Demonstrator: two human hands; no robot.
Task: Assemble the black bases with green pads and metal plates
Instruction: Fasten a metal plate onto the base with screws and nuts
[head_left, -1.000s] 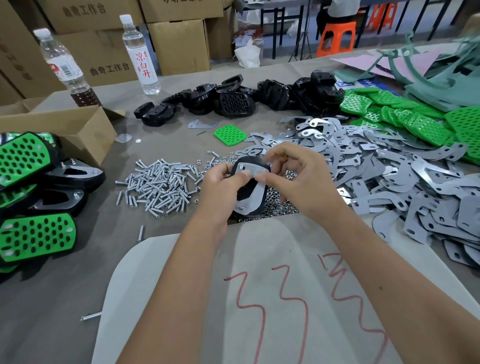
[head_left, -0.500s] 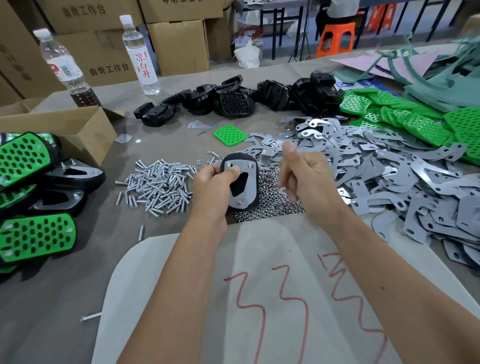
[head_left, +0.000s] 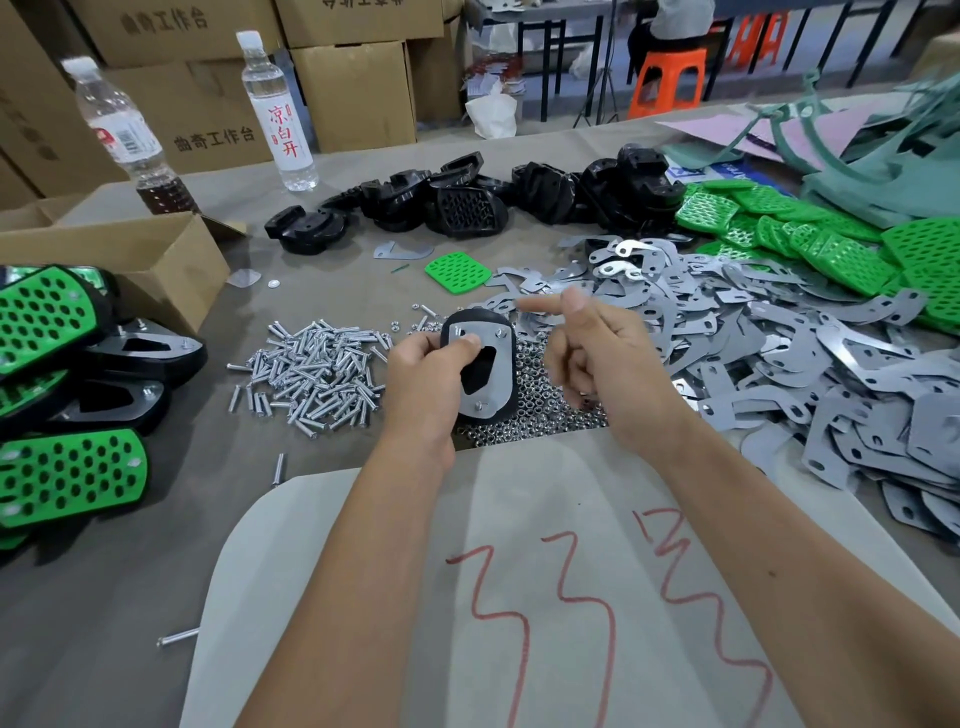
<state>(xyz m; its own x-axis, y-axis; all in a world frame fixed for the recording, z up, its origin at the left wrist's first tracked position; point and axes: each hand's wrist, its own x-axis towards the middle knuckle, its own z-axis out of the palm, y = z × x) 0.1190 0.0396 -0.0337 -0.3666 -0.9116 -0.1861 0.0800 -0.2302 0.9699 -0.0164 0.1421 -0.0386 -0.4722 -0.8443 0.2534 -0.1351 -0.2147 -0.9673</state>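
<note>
My left hand (head_left: 426, 384) grips a black base (head_left: 475, 315) held upright over the table, thumb pressing a grey metal plate (head_left: 501, 364) that lies on its face. My right hand (head_left: 613, 364) hovers just right of the base without touching it, index finger stretched left, the other fingers curled; nothing shows in it. Loose black bases (head_left: 467, 202) are heaped at the back. Green pads (head_left: 810, 244) pile at the right, and a single green pad (head_left: 457, 271) lies apart. Metal plates (head_left: 779, 353) spread across the right.
A heap of screws (head_left: 317, 369) lies left of my hands, and nuts (head_left: 540, 410) lie under them. Finished green-and-black assemblies (head_left: 62, 467) stack at the left beside a cardboard box (head_left: 130, 254). Two bottles (head_left: 280, 109) stand behind. A white sheet (head_left: 519, 571) covers the near table.
My right hand let go of the plate and drew away to the right, then stretched out its index finger. My left hand kept the base and turned it more upright.
</note>
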